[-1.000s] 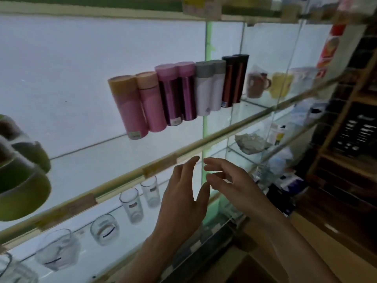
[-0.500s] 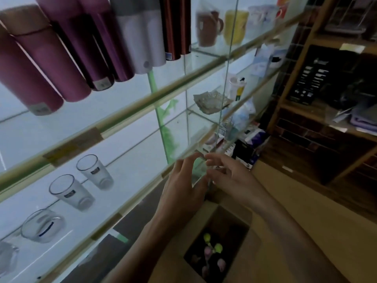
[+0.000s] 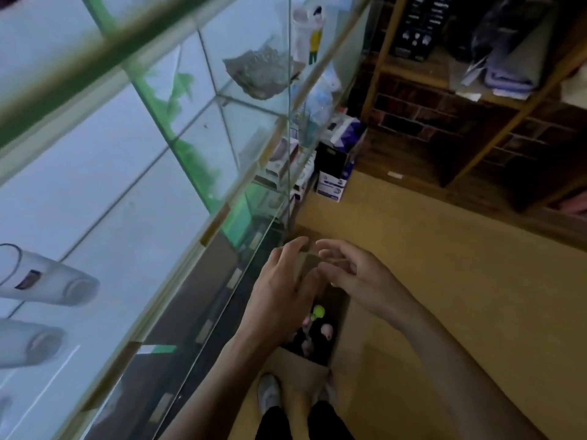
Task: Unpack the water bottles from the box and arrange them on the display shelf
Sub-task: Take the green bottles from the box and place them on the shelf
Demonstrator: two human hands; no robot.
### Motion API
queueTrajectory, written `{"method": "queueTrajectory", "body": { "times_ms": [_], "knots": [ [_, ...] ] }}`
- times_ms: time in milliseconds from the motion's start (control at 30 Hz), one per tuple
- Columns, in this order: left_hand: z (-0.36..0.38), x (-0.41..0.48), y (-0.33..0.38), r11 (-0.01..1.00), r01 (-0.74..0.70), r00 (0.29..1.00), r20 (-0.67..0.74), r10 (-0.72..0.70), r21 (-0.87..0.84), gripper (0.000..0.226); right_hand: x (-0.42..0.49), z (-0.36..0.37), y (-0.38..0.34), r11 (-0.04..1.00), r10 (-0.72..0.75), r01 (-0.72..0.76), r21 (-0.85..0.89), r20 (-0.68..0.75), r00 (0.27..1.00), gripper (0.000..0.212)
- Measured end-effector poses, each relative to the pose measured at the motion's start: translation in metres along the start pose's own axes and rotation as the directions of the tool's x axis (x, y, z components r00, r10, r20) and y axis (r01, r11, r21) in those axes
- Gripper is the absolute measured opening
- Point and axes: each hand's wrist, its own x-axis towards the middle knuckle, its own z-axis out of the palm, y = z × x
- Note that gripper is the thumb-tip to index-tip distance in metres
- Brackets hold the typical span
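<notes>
You stand on a tan floor (image 3: 460,281) in a dimly lit shop, close beside a glass display shelf (image 3: 171,293) whose pale back panel is the brightest surface in view. To your right, a wooden shelving unit (image 3: 413,66) rises, with dark brick wall (image 3: 422,115) showing behind it. Printed cartons (image 3: 333,173) sit on the floor near the glass shelf's far end.

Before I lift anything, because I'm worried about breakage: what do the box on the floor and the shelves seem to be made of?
The box looks like plain brown cardboard, matte, with folded flaps. The shelves look like clear glass: glossy and see-through, items below showing through them.
</notes>
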Motion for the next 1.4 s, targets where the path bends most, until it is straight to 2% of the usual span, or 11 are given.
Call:
{"method": "queueTrajectory", "body": {
  "times_ms": [167,500,700,833,900,1033,1233,1400],
  "knots": [
    [0.026,0.01,-0.046,0.999,0.008,0.993,0.116,-0.004,-0.035,0.05,0.01,0.024,0.044,0.994,0.108,-0.106,0.034,-0.046,0.993,0.039],
    [0.109,0.029,-0.143,0.987,0.144,0.958,0.259,-0.121,-0.074,0.049,0.044,0.055,0.147,0.953,0.291,-0.286,0.1,-0.041,0.956,0.044],
    [0.181,0.049,-0.207,0.986,0.16,0.939,0.316,-0.136,-0.049,0.054,0.08,0.075,0.223,0.932,0.346,-0.342,0.116,-0.011,0.938,0.057],
    [0.233,0.062,-0.254,0.983,0.172,0.933,0.331,-0.145,-0.056,0.053,0.108,0.089,0.283,0.928,0.359,-0.358,0.104,0.014,0.933,0.08],
    [0.261,0.069,-0.279,0.982,0.183,0.929,0.333,-0.159,-0.04,0.052,0.126,0.096,0.316,0.926,0.363,-0.362,0.102,0.015,0.932,0.075],
    [0.321,0.08,-0.336,0.979,0.205,0.912,0.362,-0.194,0.008,0.055,0.164,0.113,0.394,0.92,0.38,-0.381,0.087,0.035,0.924,0.045],
    [0.387,0.099,-0.417,0.969,0.226,0.884,0.397,-0.248,0.103,0.061,0.22,0.143,0.489,0.926,0.377,-0.378,-0.017,0.1,0.921,0.047],
    [0.421,0.122,-0.467,0.967,0.207,0.897,0.366,-0.248,0.148,0.058,0.266,0.161,0.539,0.938,0.344,-0.334,-0.091,0.14,0.929,0.048]
  ]
}}
